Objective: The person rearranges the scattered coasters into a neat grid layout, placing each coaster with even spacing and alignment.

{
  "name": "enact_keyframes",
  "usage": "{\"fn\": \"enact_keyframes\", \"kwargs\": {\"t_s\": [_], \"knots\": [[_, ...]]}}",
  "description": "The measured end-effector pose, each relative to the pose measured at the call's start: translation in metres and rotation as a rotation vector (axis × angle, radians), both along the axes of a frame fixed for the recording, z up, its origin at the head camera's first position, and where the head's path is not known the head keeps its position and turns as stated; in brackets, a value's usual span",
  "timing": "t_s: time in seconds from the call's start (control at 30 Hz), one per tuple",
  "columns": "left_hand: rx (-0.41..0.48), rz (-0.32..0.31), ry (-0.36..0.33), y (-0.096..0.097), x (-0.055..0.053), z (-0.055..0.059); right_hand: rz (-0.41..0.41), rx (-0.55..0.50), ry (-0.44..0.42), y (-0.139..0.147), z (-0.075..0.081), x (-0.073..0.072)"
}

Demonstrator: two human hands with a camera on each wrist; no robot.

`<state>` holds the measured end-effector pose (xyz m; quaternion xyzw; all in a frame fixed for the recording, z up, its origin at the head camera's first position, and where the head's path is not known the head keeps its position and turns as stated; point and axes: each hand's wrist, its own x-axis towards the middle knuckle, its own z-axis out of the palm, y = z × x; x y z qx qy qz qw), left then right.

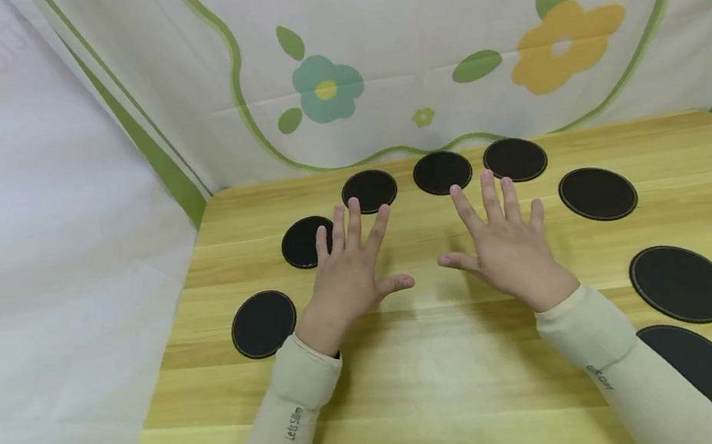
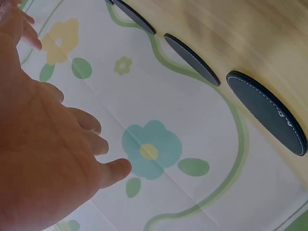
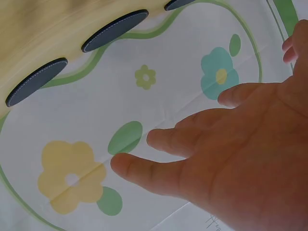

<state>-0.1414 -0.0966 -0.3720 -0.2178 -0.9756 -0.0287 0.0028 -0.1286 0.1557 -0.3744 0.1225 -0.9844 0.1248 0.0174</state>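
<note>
Both hands hover palm down above a wooden table (image 1: 439,395), fingers spread, holding nothing. The left hand (image 1: 347,278) is nearest to a round black coaster (image 1: 303,243), which its little finger partly covers; another coaster (image 1: 370,191) lies just beyond its fingertips. The right hand (image 1: 514,251) points toward two coasters (image 1: 442,172) (image 1: 515,159) at the back edge. In the left wrist view the left hand (image 2: 43,149) shows its palm side with fingers extended. The right wrist view likewise shows the right hand (image 3: 231,149) with straight fingers and nothing in them.
More black coasters lie in an arc: one at left (image 1: 264,324), others at right (image 1: 598,194) (image 1: 683,283), and one (image 1: 696,366) partly under the right sleeve. A white flowered curtain (image 1: 382,31) hangs behind the table, and white cloth (image 1: 47,302) hangs at left.
</note>
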Motion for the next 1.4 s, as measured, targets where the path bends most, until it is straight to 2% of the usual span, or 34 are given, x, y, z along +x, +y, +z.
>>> {"fn": "enact_keyframes", "kwargs": {"t_s": [0.1, 0.4, 0.5, 0.73, 0.87, 0.97, 1.17, 1.4], "knots": [[-0.003, 0.005, 0.009, -0.002, -0.001, 0.004, 0.001, -0.004, -0.006, -0.002, 0.003, 0.0], [0.037, 0.042, -0.031, -0.013, -0.003, 0.015, 0.011, -0.03, -0.053, -0.004, 0.008, 0.004], [0.049, 0.058, -0.07, -0.02, -0.004, 0.017, 0.043, -0.021, -0.056, -0.004, 0.01, 0.006], [0.082, 0.09, -0.237, -0.037, -0.005, 0.028, 0.099, -0.028, -0.087, -0.006, 0.014, 0.008], [0.119, 0.114, -0.278, -0.052, -0.003, 0.038, 0.131, -0.063, -0.084, -0.009, 0.017, 0.01], [0.136, 0.132, -0.298, -0.067, 0.0, 0.042, 0.167, -0.119, -0.098, -0.014, 0.018, 0.012], [0.157, 0.149, -0.34, -0.101, 0.013, 0.03, 0.267, -0.134, -0.109, -0.033, 0.011, 0.018], [0.175, 0.253, -0.392, -0.14, 0.036, 0.014, 0.355, -0.12, -0.227, -0.066, 0.0, 0.032]]}}
